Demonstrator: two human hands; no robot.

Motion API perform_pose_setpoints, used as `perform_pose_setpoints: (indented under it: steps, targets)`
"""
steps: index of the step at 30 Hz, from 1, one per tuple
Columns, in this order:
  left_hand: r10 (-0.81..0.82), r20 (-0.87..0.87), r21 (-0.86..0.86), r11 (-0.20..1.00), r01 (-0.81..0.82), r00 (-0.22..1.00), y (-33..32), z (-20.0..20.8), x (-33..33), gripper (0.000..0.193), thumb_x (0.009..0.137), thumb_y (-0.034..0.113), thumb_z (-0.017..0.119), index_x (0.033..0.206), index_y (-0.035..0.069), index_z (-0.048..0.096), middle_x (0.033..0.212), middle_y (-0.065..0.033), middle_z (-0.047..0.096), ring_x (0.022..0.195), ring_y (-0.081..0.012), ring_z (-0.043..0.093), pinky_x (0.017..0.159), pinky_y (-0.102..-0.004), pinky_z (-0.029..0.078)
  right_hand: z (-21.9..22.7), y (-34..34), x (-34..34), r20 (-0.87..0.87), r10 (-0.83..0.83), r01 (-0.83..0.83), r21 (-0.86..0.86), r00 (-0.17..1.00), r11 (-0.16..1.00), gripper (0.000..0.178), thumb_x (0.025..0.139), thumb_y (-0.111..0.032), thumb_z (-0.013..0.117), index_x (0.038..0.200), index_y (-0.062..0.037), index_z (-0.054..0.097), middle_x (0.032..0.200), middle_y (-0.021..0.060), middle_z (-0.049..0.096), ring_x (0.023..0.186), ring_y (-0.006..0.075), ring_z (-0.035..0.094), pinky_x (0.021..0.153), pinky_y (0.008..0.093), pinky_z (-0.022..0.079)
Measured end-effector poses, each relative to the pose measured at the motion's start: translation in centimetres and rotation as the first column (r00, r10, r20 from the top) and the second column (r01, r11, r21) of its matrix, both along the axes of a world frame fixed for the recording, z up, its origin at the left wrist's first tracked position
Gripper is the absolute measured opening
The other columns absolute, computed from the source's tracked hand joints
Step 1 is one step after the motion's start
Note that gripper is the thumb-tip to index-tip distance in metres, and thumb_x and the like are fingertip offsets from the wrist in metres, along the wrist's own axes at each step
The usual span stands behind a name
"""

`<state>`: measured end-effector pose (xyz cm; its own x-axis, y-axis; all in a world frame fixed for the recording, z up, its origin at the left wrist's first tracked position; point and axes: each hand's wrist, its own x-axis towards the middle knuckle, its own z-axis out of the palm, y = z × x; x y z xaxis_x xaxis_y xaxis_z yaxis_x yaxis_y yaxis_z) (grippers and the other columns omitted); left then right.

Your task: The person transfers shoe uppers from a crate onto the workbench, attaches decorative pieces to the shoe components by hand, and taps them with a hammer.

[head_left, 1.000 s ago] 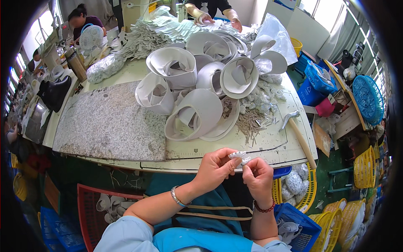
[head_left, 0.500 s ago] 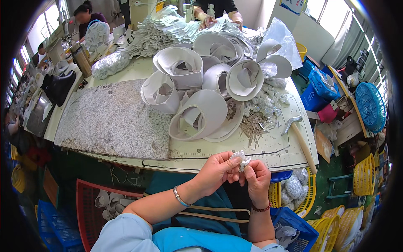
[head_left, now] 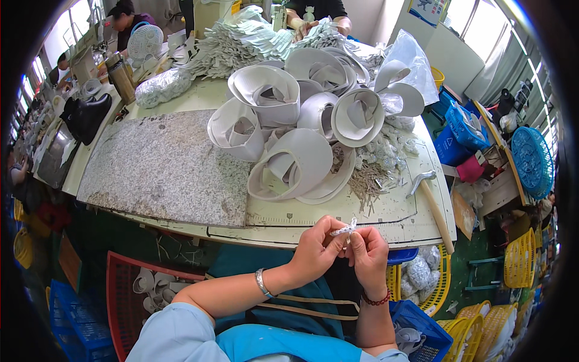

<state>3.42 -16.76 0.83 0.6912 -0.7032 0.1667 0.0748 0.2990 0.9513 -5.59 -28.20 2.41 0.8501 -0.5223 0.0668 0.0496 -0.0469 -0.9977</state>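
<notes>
Close together in front of the table's near edge, my left hand [head_left: 319,246] and my right hand [head_left: 368,250] both pinch one small, shiny, whitish strip-like piece [head_left: 345,230]. Its looped end pokes up between my fingertips; its exact kind is too small to make out. Beyond my hands lie curled rings of white sheet material [head_left: 313,161], nested and heaped. Beside them are a pile of thin tan slivers [head_left: 369,188] and a scatter of small clear-wrapped bits [head_left: 386,154]. To the right rests a hammer [head_left: 435,208] with a wooden handle.
A speckled grey slab [head_left: 163,169] covers the table's left part. Farther back, white strips [head_left: 241,48] are heaped before a co-worker's hands [head_left: 304,29]. Around my lap stand a red basket [head_left: 114,289], a blue crate [head_left: 431,332] and a yellow basket [head_left: 445,283] of wrapped packets.
The whitish piece has turned between my fingers and now shows as a slanted strip with a loop on top. My left fingers have shifted slightly; the view has moved a little.
</notes>
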Motion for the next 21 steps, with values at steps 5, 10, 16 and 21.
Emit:
perform_pose_setpoints:
  steps: [5, 10, 16, 21]
  targets:
    - [0.067, 0.399, 0.075, 0.992, -0.106, 0.914, -0.1, -0.3, 0.9, 0.015, 0.095, 0.010, 0.059, 0.103, -0.002, 0.054, 0.087, -0.0057, 0.062, 0.075, -0.0092, 0.065, 0.065, -0.0240, 0.055, 0.1, 0.8, 0.5, -0.019, -0.165, 0.158, -0.209, 0.986, 0.965, 0.015, 0.095, -0.012, 0.060, 0.086, -0.0006, 0.058, 0.070, 0.0027, 0.062, 0.058, 0.0048, 0.056, 0.049, 0.0174, 0.043]
    - [0.005, 0.166, 0.024, 1.000, -0.010, 0.986, 0.0, 0.6, 0.9, 0.015, 0.094, 0.010, 0.061, 0.103, -0.002, 0.056, 0.088, -0.0062, 0.064, 0.076, -0.0083, 0.064, 0.066, -0.0234, 0.055, 1.0, 0.5, -0.3, 0.061, -0.048, 0.040, 0.130, 0.997, 0.991, 0.011, 0.092, -0.009, 0.062, 0.088, 0.0009, 0.058, 0.074, 0.0061, 0.064, 0.059, 0.0072, 0.059, 0.048, 0.0182, 0.047]
    - [-0.027, 0.156, 0.032, 0.999, 0.022, 0.987, 0.3, 0.5, 0.8, 0.013, 0.094, 0.007, 0.061, 0.102, -0.003, 0.058, 0.086, -0.0060, 0.065, 0.078, -0.0088, 0.066, 0.069, -0.0229, 0.056, 0.6, 0.0, -0.3, 0.035, 0.010, -0.016, 0.196, 0.999, 0.980, 0.010, 0.089, -0.007, 0.064, 0.087, 0.0006, 0.057, 0.076, 0.0065, 0.064, 0.058, 0.0068, 0.058, 0.046, 0.0179, 0.047]
    - [0.015, 0.165, 0.018, 1.000, -0.018, 0.986, 0.2, 0.7, 0.6, 0.012, 0.093, 0.005, 0.061, 0.102, -0.002, 0.059, 0.084, -0.0069, 0.067, 0.077, -0.0093, 0.066, 0.067, -0.0241, 0.055, 0.6, 0.2, 0.0, 0.010, -0.030, 0.028, 0.201, 0.999, 0.979, 0.008, 0.088, -0.004, 0.062, 0.085, 0.0002, 0.056, 0.073, 0.0053, 0.063, 0.055, 0.0055, 0.057, 0.044, 0.0172, 0.044]
